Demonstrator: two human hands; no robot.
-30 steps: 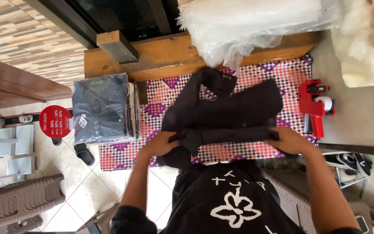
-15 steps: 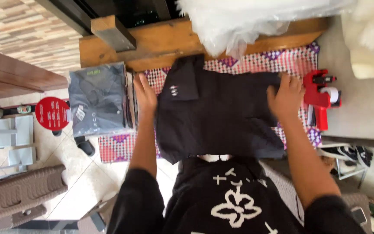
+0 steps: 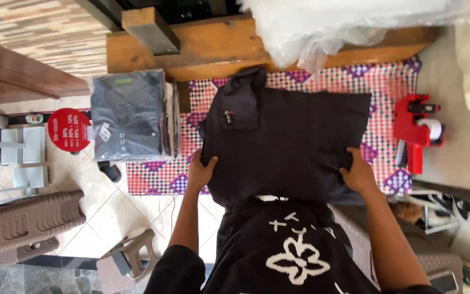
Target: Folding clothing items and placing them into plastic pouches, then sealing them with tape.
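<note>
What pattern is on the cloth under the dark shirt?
The cloth has a pink, white and purple checked diamond pattern, clearest in the head view.

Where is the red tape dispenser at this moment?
In the head view, the red tape dispenser stands at the right edge of the checkered mat, beyond the right hand and right of the dark shirt.

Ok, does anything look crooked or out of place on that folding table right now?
Mostly tidy. The dark shirt lies flat under both hands, but its collar end pokes out unevenly at the top left, and its near edge overhangs the checkered mat.
</note>
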